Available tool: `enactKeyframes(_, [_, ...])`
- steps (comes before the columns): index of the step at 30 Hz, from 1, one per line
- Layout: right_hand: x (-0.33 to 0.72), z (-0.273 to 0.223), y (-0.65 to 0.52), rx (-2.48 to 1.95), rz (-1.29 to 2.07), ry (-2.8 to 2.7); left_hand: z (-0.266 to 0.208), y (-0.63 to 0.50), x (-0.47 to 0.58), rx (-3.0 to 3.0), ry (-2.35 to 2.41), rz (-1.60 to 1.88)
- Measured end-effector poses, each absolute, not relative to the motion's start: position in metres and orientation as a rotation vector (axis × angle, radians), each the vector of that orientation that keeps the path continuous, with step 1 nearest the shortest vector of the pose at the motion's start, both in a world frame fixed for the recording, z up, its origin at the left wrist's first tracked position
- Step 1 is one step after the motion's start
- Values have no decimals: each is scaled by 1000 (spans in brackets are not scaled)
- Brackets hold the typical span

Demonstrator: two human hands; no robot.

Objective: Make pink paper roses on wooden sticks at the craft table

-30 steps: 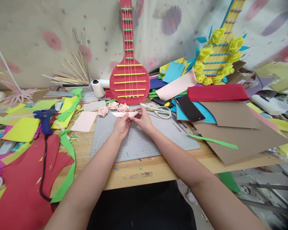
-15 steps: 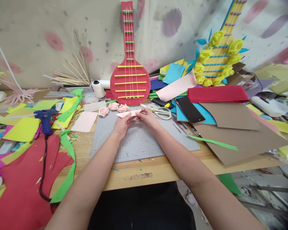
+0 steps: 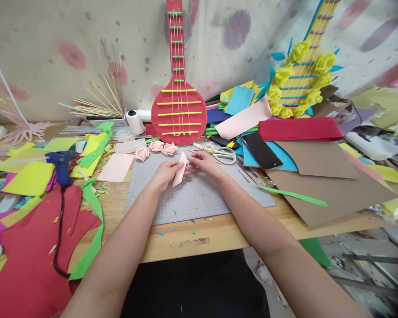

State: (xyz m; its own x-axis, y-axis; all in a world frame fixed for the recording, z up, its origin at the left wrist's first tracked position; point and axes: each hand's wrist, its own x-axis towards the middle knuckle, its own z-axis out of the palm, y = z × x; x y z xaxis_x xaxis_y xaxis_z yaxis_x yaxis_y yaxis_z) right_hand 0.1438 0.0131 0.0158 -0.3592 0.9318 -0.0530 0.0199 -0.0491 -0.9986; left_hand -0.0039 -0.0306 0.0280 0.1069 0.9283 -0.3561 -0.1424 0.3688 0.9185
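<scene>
Pinched in my left hand (image 3: 167,173) is a folded piece of pale pink paper (image 3: 180,170), tilted steeply above the grey cutting mat (image 3: 172,203). My right hand (image 3: 204,162) is just to the right of the paper, its fingers drawn together; whether they hold anything is too small to make out. Beyond the hands lie several pink paper roses (image 3: 156,146) at the mat's back edge. A red paper lute (image 3: 179,112) with yellow and green bars stands upright behind them.
White-handled scissors (image 3: 224,155) and a black phone (image 3: 262,151) lie on the right, beside brown cardboard (image 3: 331,190). On the left are a blue glue gun (image 3: 61,165), pink paper sheets (image 3: 116,168) and red paper (image 3: 36,247). A yellow lute with flowers (image 3: 298,79) leans behind.
The folded pink paper has turned from nearly level to steeply upright in my left hand. My right hand has come off its end and sits slightly apart.
</scene>
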Motion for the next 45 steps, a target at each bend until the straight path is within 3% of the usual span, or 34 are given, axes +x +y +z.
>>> enactKeyframes(13, [141,17,10,-1024,1431,-1544,25,-27,-1,858,1187,981])
enactKeyframes(22, [127,10,11,-1127,1375,-1317,21,-26,0,863,1153,1024])
enactKeyframes(45, [131,16,9,-905,1695,-1336,24,-29,-1,969,1105,912])
